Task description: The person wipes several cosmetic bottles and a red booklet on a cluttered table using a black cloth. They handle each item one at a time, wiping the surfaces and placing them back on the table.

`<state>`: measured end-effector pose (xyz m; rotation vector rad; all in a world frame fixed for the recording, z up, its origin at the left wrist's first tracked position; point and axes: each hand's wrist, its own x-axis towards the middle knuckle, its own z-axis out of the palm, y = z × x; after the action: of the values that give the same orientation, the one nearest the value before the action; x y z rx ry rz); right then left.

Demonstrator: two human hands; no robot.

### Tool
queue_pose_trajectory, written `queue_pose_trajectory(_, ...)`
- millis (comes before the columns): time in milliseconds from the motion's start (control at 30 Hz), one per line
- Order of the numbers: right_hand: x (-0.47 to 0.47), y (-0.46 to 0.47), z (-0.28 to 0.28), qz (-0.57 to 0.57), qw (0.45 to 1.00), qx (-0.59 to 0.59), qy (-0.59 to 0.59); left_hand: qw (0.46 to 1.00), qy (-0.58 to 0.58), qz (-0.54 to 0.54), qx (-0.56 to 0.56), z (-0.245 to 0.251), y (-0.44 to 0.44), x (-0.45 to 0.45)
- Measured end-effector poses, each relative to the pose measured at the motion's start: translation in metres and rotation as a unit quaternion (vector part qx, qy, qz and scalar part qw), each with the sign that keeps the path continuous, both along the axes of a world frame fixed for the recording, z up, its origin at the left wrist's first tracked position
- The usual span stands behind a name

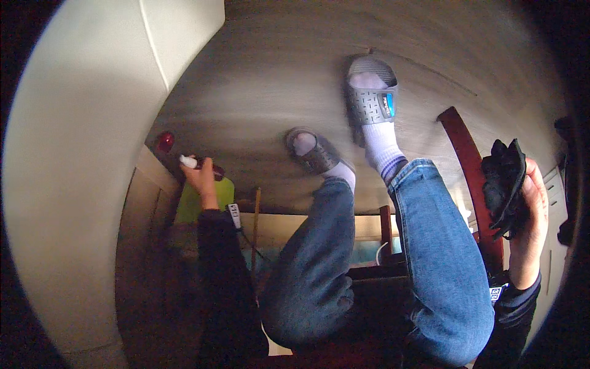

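Observation:
At the left, my left hand [201, 179] is closed around a dark bottle [216, 170] with a white top, held above a green object [207, 196]. A shiny red round object [165, 141] lies just beyond it, near the wall. On the right, my right hand [534, 203] grips a crumpled black cloth item [504, 184] whose exact kind I cannot tell. Between the hands are my legs in blue jeans [442, 258], with grey slide sandals [372, 101] over white socks.
The floor [258, 87] stretches ahead, with a pale wall [92, 115] on the left. A dark red wooden bar [470, 175] curves up beside my right leg. A power strip [234, 215] with a cable and a thin wooden stick [256, 230] are left of my legs.

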<state>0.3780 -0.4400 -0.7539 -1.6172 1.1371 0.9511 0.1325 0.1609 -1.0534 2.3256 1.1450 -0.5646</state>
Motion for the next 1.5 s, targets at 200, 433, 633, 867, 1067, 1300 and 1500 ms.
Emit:
queue_pose_trajectory(200,0.0,-0.011,0.0,0.002,1.0,0.008,0.01,0.987,0.054,-0.137,0.058,0.014,0.082,0.064)
queue_pose_trajectory(433,-0.009,-0.005,-0.014,0.0,0.998,-0.051,-0.033,0.982,0.006,-0.189,0.02,-0.027,0.138,0.07)
queue_pose_trajectory(633,-0.007,-0.009,-0.015,-0.001,0.999,-0.033,-0.021,0.996,0.078,-0.041,-0.023,-0.014,0.105,0.091)
queue_pose_trajectory(867,-0.002,-0.015,-0.01,-0.016,1.0,0.022,0.01,0.999,-0.007,-0.039,0.01,-0.015,0.064,0.099)
queue_pose_trajectory(1067,0.002,-0.009,-0.013,-0.011,1.0,0.015,0.023,0.979,-0.016,0.189,-0.076,-0.016,0.042,0.098)
queue_pose_trajectory(1300,0.006,-0.01,-0.011,-0.014,1.0,0.011,0.017,0.922,0.008,0.356,-0.151,-0.013,0.02,0.087)
queue_pose_trajectory(1500,0.003,0.0,0.001,-0.041,0.998,0.037,-0.025,0.853,-0.066,0.457,-0.241,0.015,-0.02,0.074)
